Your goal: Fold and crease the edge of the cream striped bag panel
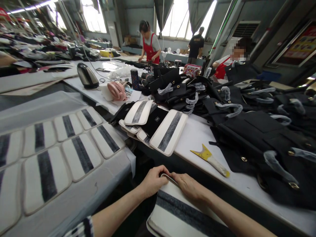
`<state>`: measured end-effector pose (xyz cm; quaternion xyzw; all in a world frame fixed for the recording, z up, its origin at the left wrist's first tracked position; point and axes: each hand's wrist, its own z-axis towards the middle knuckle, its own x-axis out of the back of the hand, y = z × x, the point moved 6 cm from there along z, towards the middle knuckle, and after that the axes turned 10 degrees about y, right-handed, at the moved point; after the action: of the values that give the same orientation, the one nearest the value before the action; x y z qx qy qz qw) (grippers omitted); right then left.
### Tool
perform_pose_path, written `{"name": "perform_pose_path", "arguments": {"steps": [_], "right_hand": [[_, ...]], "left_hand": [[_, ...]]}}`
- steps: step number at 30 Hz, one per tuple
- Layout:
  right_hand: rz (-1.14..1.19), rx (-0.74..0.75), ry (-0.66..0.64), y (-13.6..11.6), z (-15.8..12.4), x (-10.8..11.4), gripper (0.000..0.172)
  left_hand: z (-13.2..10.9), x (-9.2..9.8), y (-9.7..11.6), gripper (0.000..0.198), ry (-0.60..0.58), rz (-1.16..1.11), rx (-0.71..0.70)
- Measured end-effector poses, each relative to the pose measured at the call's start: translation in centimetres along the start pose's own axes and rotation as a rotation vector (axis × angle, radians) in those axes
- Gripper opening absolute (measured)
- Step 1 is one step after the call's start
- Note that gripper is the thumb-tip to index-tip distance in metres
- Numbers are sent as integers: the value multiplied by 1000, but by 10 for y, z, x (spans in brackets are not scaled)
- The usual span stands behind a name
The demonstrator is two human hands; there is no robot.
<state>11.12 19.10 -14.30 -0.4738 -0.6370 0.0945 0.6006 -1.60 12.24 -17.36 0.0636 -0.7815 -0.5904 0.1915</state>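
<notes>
Close to my body lies a white panel (177,215) with rounded corners and a dark grey stripe across it. My left hand (156,179) pinches its far corner, thumb and fingers closed on the edge. Beside it, my right hand (187,185) grips the same edge, its fingertips almost touching those of my left. The panel's near end runs out of view at the bottom. On the table's edge ahead rests a similar striped panel (169,132), next to another one (138,112) that lies on a small pile with black pieces.
Several striped panels (82,153) lie in rows on the left covered table (103,184). A yellow-ended scraper-like tool (209,159) lies near the white table's edge. Black bags (266,141) crowd the right. Behind stand a kettle (87,75), a pink fan (117,91) and co-workers (149,44).
</notes>
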Motion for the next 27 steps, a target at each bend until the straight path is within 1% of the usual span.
{"name": "perform_pose_path", "arguments": {"steps": [6,15,17,19,22,23,25,27], "right_hand": [[-58,17,7,-3,2,-4,51],[-75,40,-22,-13,8,-9,51],[-91,34,-24,-14,9,-9,50],[-102,28,-34,-14,9,-8,50],[-127,15,-43,-11,10,-9,53],[-139,12,-42,-10,10,-10,54],[-160,8,-40,-7,9,-10,57],[-171,0,-44,-3,6,-9,61]], "left_hand": [[-7,3,0,19,58,31,3],[-10,2,0,19,38,32,-18],[-12,5,3,17,1,30,-35],[-15,9,7,20,-83,19,-47],[-18,14,15,40,-255,-1,-43],[-17,16,17,44,-291,3,-41],[-8,16,21,39,-306,41,-41],[7,12,24,34,-295,111,-46]]}}
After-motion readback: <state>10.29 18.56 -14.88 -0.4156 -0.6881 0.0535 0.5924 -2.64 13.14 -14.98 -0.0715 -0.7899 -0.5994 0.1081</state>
